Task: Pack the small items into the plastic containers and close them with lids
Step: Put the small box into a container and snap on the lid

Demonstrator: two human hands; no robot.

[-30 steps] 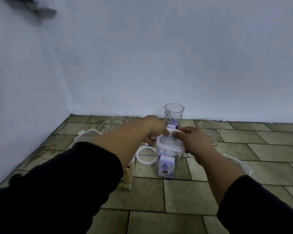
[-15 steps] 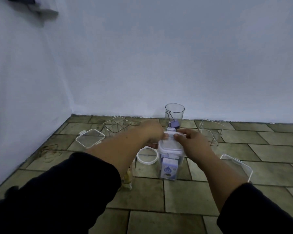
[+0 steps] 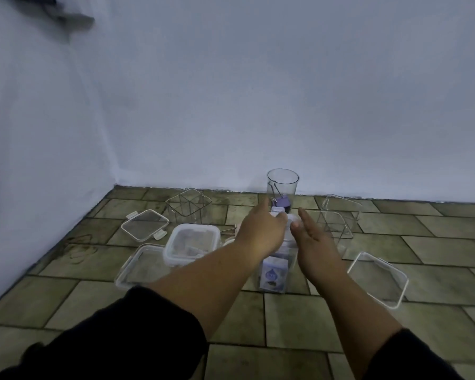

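Left hand (image 3: 261, 231): You held it open at centre frame, fingers relaxed and gripping nothing, thumb just beside the container top.
Right hand (image 3: 313, 237): You held it open too, fingers straight, palm facing the left hand, holding nothing. Whether either thumb touched the lid could not be told.
Tall container (image 3: 291, 255): It stood upright on the floor tiles (image 3: 299, 319) between your two hands, so both sides of its top were within reach.
White lid (image 3: 288, 224): It sat on the tall container. Your hands hid most of it, and its latch state could not be told.
Carton (image 3: 274, 274): It was packed upright inside the tall container, in the lower part.
Step in hand: By judgement, this container was closed or nearly closed, and your open hands flanked it to check or release it.
Round cup (image 3: 282, 182): It stood behind your hands near the wall, uncovered, with a purple item (image 3: 283, 201) inside.
Divided box (image 3: 188, 205): It stood at left of centre, uncovered.
Square box (image 3: 192, 239): It lay left of your left forearm, lidded.
Loose lids: One clip lid (image 3: 144, 224) lay at left and one flat lid (image 3: 377, 278) at right, both within reach for the boxes not yet closed.
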